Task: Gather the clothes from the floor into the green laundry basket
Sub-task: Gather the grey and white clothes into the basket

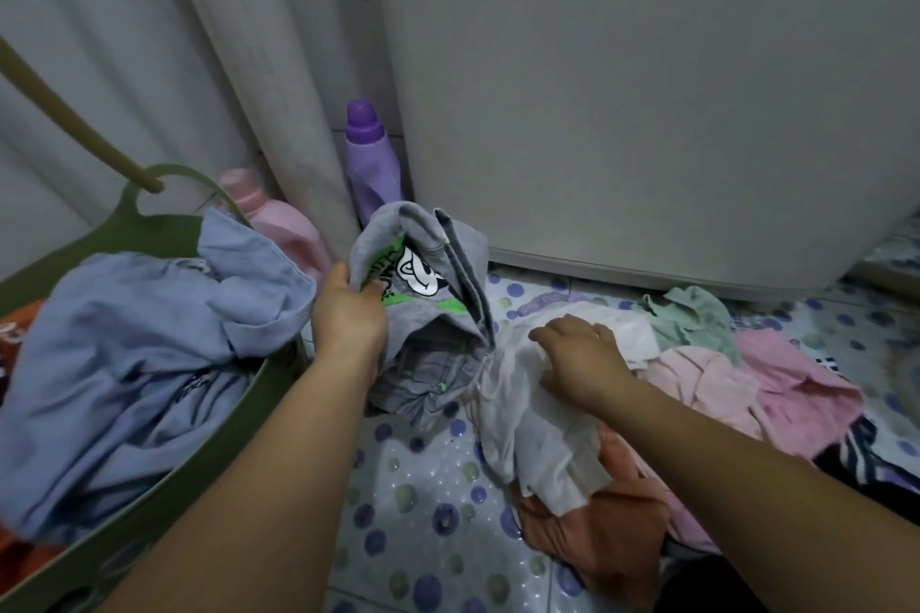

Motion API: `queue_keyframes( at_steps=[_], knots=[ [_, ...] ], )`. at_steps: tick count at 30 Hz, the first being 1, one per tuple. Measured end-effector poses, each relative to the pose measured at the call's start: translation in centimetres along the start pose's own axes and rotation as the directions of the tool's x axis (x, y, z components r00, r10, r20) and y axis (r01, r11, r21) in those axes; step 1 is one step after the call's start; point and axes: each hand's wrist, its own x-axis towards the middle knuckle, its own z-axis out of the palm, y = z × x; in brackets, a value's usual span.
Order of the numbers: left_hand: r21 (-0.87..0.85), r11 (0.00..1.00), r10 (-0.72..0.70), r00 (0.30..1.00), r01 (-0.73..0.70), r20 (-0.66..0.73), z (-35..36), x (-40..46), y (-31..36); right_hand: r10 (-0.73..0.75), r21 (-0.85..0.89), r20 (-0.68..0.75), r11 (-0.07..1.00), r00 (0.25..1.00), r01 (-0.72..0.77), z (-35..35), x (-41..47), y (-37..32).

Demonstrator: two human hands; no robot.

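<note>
My left hand (348,314) grips a grey garment with a green cartoon print (423,264), lifted off the floor beside the green laundry basket (239,408). A blue shirt (149,353) fills the basket and drapes over its rim, with orange fabric under it at the left. My right hand (577,358) rests on a white garment (537,438) on the floor pile, fingers curled into the cloth. Around it lie an orange garment (607,528), pink clothes (776,388), a mint green piece (697,319) and dark striped fabric (856,453).
A white washing machine (647,90) stands behind the pile. A purple bottle (371,159) and a pink bottle (284,219) sit in the corner by a grey curtain (199,40). The floor (428,513) has a dotted mat. A beige hose (64,115) reaches the basket handle.
</note>
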Motion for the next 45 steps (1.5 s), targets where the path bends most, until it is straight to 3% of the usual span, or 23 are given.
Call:
queue_keyframes(
  at_steps=[6,11,14,17,20,22,24,27,34,36,40,45],
  knots=[
    [-0.01,1.0,-0.008,1.0,0.008,0.022,-0.5,0.4,-0.6,-0.032,-0.292,0.219,0.951,0.975,0.097,1.6,1.7,-1.5],
    [0.072,0.997,-0.031,0.999,0.029,0.021,-0.8,0.6,-1.5,0.162,-0.324,0.303,0.944,0.939,-0.058,3.0,2.7,-0.7],
    [0.111,0.993,-0.031,0.999,0.028,0.031,-0.8,0.6,-1.6,0.217,-0.232,0.241,0.959,0.946,-0.161,3.2,2.3,-0.1],
    [0.103,0.994,-0.024,0.999,0.02,0.038,-0.8,0.3,-1.4,0.149,-0.159,0.12,0.979,0.981,-0.129,2.9,1.5,1.0],
    [0.035,0.999,-0.023,0.998,0.021,0.058,-0.7,-0.5,-0.6,0.159,0.137,-0.069,0.979,0.985,-0.148,1.7,0.2,2.3],
    [-0.031,0.999,-0.008,0.997,0.01,0.076,-0.6,-1.0,0.3,0.283,0.439,-0.187,0.881,0.941,-0.178,0.6,-0.6,3.0],
    [-0.1,0.995,0.011,0.997,-0.003,0.082,-0.7,-1.9,1.5,0.414,0.693,-0.251,0.708,0.875,-0.136,-0.7,-1.3,3.2],
    [-0.201,0.979,0.054,0.996,-0.038,0.077,-1.3,-3.1,3.8,0.539,0.87,-0.297,0.493,0.788,-0.01,-3.1,-2.3,2.6],
    [-0.384,0.899,0.21,0.977,-0.21,-0.043,-6.0,-5.9,8.8,0.645,0.928,-0.344,0.122,0.683,0.352,-10.5,-4.3,-2.3],
    [-0.455,0.86,0.222,0.972,-0.231,-0.076,-8.1,-6.4,9.8,0.642,0.902,-0.344,0.025,0.685,0.43,-12.4,-4.7,-3.8],
    [-0.579,0.773,0.183,0.964,-0.262,-0.192,-13.6,-6.7,10.8,0.616,0.885,-0.335,-0.053,0.713,0.462,-15.9,-5.4,-7.9],
    [-0.587,0.74,0.139,0.928,-0.329,-0.346,-19.3,-6.6,9.9,0.546,0.812,-0.374,-0.198,0.75,0.549,-19.5,-6.0,-13.9]
  ],
)
